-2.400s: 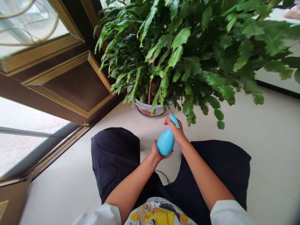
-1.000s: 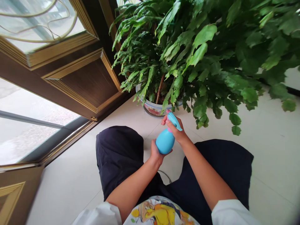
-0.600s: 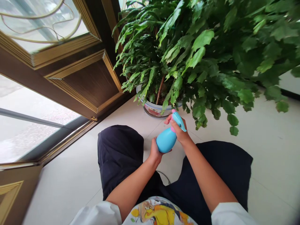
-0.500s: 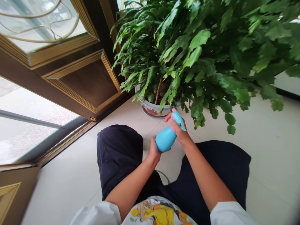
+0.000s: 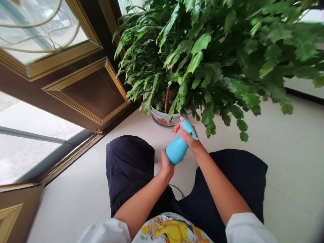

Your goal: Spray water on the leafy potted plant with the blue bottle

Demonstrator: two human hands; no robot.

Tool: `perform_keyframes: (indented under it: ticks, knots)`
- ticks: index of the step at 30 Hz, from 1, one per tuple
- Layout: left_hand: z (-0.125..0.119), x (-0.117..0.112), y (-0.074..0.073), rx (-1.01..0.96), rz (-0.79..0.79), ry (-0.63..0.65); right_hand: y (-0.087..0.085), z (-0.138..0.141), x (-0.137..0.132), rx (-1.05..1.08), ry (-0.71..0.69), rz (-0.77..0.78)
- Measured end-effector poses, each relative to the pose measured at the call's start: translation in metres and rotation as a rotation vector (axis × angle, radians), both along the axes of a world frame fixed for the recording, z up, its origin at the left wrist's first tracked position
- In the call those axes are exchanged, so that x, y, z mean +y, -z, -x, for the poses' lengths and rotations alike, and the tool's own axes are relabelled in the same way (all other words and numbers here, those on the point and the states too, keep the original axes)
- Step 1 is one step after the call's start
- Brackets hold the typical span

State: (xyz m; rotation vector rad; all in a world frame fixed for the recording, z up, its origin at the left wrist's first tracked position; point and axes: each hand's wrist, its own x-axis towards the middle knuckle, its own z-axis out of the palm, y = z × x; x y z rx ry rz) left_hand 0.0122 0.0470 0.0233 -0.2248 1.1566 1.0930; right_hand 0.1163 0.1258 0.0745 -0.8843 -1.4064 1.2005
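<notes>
A light blue spray bottle [image 5: 177, 150] with a pink and blue trigger head is held over my lap, its nozzle toward the plant. My left hand [image 5: 165, 164] cups the rounded bottom of the bottle from below. My right hand [image 5: 190, 139] is wrapped round the neck and trigger head. A large leafy green plant [image 5: 207, 57] grows from a white patterned pot [image 5: 160, 117] on the floor just beyond the bottle; low leaves hang close to my right hand.
A dark wooden door [image 5: 83, 87] with gold trim stands open at the left, its glass panel above. A metal threshold [image 5: 63, 158] runs along the pale tiled floor [image 5: 291, 152]. My knees in dark trousers [image 5: 129, 165] flank the bottle.
The bottle and both hands have stayed together in front of the pot, shifting only slightly; the view has swayed a little left and right. Both grips look unchanged.
</notes>
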Motion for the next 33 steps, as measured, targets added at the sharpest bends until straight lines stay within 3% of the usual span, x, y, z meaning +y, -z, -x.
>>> perform_keyframes:
  ticks: [4,18,25,33]
  knots:
    - [-0.001,-0.005,-0.003,0.041,-0.001,-0.018,0.003,0.002,0.002,-0.003,-0.059,0.013]
    - [0.013,-0.004,0.002,0.017,0.029,-0.034,0.004,0.027,0.007,-0.038,-0.070,0.072]
    - [0.030,0.004,0.008,0.024,0.057,0.005,0.007,0.043,0.011,-0.101,0.063,0.088]
    - [0.036,0.008,0.006,0.015,0.075,0.025,0.014,0.049,0.015,-0.077,0.111,0.072]
